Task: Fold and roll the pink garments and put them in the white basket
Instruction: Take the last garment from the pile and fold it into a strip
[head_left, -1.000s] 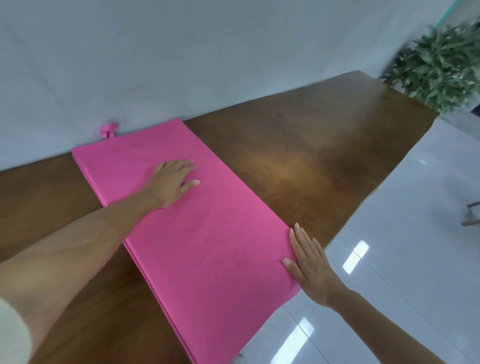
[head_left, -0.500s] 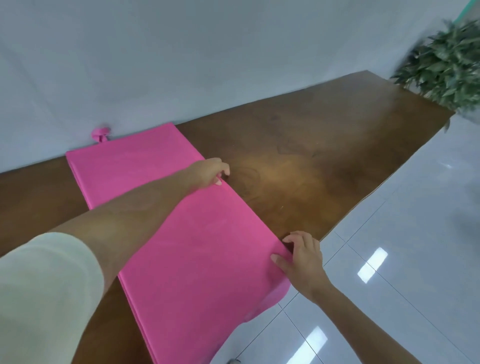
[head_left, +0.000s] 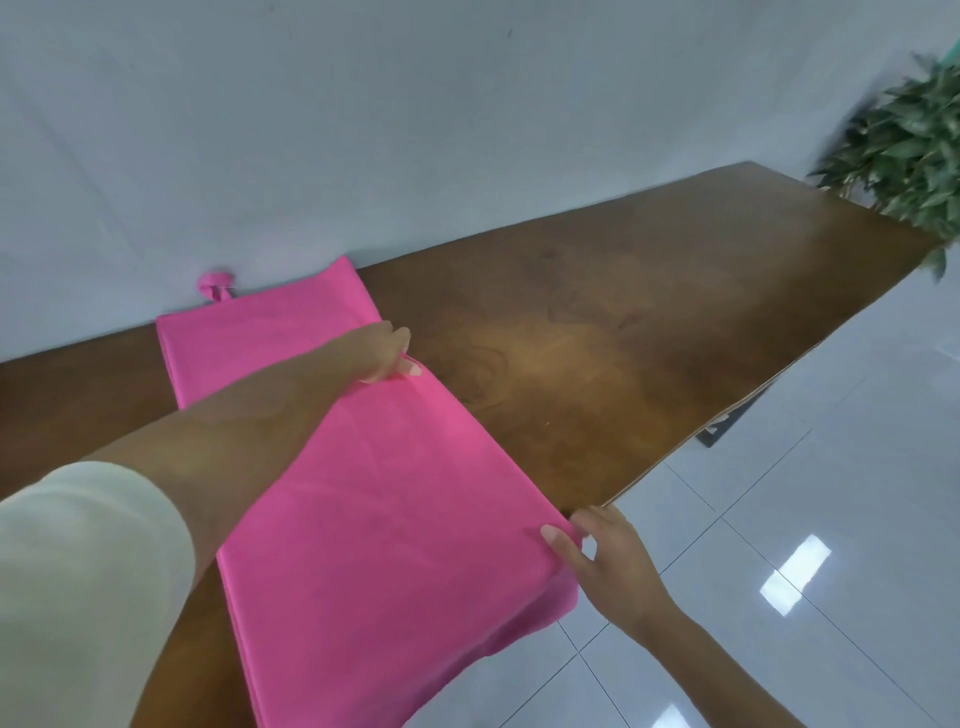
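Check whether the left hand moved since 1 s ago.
Yes. The left hand slid rightward from mid-cloth to the pink garment's right edge, by the bare table, and now pinches it.

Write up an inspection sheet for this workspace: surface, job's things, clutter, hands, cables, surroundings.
Surface: glossy brown wooden table, far edge against the wall.
Job's things: one folded pink garment lies flat on the table, near end hanging over the edge; small pink knot at its far end; white basket not in view.
Clutter: nothing seen.
Hands: left hand grips the garment's right edge; right hand pinches its near right corner, thumb on top.
Cables: nothing seen.
Surroundings: pale wall, white tiled floor, green plant beyond the table's far end.
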